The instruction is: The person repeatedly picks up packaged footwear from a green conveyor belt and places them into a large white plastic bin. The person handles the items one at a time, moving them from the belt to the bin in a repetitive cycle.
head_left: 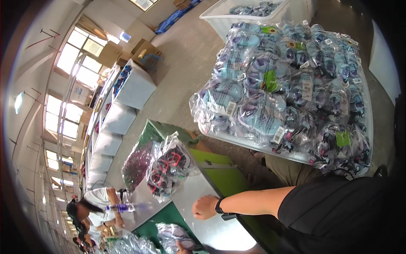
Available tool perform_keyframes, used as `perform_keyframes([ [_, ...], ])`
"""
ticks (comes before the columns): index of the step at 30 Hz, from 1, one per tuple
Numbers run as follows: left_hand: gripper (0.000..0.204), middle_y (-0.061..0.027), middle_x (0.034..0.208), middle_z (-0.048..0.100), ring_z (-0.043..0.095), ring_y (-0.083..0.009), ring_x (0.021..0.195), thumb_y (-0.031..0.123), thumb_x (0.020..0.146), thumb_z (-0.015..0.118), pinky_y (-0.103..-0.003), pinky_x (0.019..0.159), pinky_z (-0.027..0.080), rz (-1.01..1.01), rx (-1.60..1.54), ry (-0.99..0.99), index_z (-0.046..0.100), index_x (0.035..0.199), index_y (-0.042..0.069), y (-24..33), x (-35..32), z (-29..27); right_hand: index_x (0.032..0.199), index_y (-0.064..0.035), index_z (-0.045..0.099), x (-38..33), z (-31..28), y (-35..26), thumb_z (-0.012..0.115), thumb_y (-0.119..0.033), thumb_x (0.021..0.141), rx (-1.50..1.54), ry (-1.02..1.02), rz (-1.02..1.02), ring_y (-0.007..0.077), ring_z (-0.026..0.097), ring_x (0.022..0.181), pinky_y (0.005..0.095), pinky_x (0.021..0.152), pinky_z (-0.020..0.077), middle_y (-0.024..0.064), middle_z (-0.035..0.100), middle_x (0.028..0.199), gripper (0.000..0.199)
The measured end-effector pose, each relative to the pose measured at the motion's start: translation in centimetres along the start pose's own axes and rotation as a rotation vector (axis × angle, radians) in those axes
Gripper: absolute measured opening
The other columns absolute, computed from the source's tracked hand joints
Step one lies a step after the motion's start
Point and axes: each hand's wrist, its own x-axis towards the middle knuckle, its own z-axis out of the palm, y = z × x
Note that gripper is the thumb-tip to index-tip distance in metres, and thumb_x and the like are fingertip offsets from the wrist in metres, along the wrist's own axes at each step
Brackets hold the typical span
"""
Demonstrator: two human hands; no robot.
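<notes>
My right hand [205,207], with a black watch on its wrist, is closed in a fist on the bare metal tabletop [192,194]; nothing shows in it. My left hand [183,249] is partly cut off by the lower edge. Its visible fingers press on a clear bag of pale purple-grey shoes [171,237], which lies on the green table surface [158,213]. Farther along the table, beyond my right fist, lies a clear bag of dark shoes with red trim [169,165].
A white bin [258,146] beside the table is heaped with bagged pale blue shoes [258,114]. Another white bin [213,19] stands behind it. A green sack [154,129] sits by the table. A person in white [99,203] works across it, near a bottle [120,207].
</notes>
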Motion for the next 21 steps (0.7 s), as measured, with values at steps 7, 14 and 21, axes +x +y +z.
perform_keyframes([
  [7,0.056,-0.0209,0.133,0.056,0.054,-0.0351,0.123,0.003,0.081,0.076,-0.044,0.105,0.044,0.152,-0.268,0.274,0.051,0.13,-0.004,10.5,-17.5,0.2,0.076,-0.008,0.072,1.0,1.9,1.7,0.055,-0.028,0.081,0.032,0.083,-0.07,0.0399,0.068,0.079,0.0508,0.074,0.0548,0.019,0.071,0.083,0.027],
  [14,0.048,-0.0112,0.131,0.058,0.053,-0.0247,0.124,0.012,0.096,0.064,-0.04,0.099,0.048,0.084,-0.053,0.115,0.048,0.14,0.003,10.8,-25.2,-0.9,0.075,-0.0096,0.069,-0.2,-0.6,0.5,0.061,-0.027,0.085,0.0,0.053,-0.039,0.0362,0.067,0.079,0.0484,0.074,0.0538,0.0134,0.069,0.079,0.022],
  [21,0.07,-0.016,0.14,0.05,0.044,-0.024,0.133,0.029,0.102,0.058,-0.04,0.111,0.036,-0.193,-0.629,-0.04,0.023,0.156,0.001,13.0,-22.5,1.3,0.082,-0.0087,0.07,-0.3,-0.4,0.7,0.065,-0.027,0.084,0.045,-0.011,-0.079,0.0303,0.067,0.08,0.0427,0.075,0.0525,0.0082,0.07,0.08,0.019],
])
